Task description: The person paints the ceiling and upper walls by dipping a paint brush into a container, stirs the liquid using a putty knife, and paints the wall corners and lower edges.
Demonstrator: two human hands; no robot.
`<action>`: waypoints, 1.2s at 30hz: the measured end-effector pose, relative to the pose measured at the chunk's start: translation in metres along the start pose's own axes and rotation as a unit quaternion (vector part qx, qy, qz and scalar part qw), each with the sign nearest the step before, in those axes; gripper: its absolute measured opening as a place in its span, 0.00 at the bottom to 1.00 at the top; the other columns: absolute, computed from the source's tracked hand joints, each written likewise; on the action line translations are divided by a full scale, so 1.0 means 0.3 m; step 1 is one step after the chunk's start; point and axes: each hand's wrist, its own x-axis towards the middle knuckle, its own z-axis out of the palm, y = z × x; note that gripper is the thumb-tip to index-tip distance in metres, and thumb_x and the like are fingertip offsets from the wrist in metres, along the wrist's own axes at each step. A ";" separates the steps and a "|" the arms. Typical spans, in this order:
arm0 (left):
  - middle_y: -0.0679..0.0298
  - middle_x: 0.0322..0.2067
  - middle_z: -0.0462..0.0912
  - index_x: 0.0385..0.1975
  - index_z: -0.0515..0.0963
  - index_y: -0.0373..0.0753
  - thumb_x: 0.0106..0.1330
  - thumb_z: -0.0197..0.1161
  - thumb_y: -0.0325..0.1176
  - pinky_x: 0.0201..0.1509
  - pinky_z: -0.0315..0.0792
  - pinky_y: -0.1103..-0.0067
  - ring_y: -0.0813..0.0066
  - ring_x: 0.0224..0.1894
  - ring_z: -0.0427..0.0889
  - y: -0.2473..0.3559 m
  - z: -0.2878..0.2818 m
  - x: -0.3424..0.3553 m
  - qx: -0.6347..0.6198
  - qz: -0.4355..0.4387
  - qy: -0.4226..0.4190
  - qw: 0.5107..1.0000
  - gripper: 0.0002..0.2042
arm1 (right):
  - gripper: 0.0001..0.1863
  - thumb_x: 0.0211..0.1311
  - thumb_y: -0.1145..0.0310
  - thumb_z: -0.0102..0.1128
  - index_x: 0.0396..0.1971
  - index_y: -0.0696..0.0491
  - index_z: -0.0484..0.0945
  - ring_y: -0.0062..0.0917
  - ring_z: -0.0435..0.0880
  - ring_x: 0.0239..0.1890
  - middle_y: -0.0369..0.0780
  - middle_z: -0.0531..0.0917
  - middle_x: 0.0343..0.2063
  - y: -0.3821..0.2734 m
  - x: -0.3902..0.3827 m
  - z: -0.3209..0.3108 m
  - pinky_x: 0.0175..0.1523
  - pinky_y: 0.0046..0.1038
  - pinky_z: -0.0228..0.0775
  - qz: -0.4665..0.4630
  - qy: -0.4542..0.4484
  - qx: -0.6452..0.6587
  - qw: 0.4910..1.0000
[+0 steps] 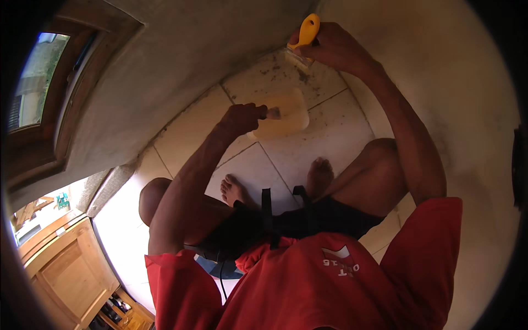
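My right hand (pixel 333 49) is raised at the corner of the walls and grips a paintbrush (pixel 309 28) with a yellow handle. Its pale bristles point down toward the floor. Closed in a fist, my left hand (pixel 245 119) holds a short tool with a flat, light end (pixel 274 113); whether this is a scraper or another brush I cannot tell. That end is over a shallow, pale plastic container (pixel 302 124) on the floor tiles. The container looks yellowish inside; its contents are hard to make out.
Dark specks and crumbs (pixel 308 82) lie on the tiled floor (pixel 335 124) near the corner. Plastered walls (pixel 203 47) (pixel 440 82) rise on both sides. My bare feet (pixel 320 175) are close to the container. A wooden window frame (pixel 60 104) and a wooden door (pixel 71 269) stand at left.
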 end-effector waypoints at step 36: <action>0.56 0.34 0.83 0.40 0.75 0.42 0.52 0.63 0.28 0.41 0.74 0.63 0.56 0.39 0.83 -0.030 -0.023 0.001 -0.159 0.026 0.001 0.987 0.14 | 0.15 0.57 0.66 0.64 0.43 0.54 0.82 0.25 0.83 0.40 0.39 0.86 0.39 0.045 0.011 0.069 0.49 0.28 0.74 0.016 -0.082 0.021 0.996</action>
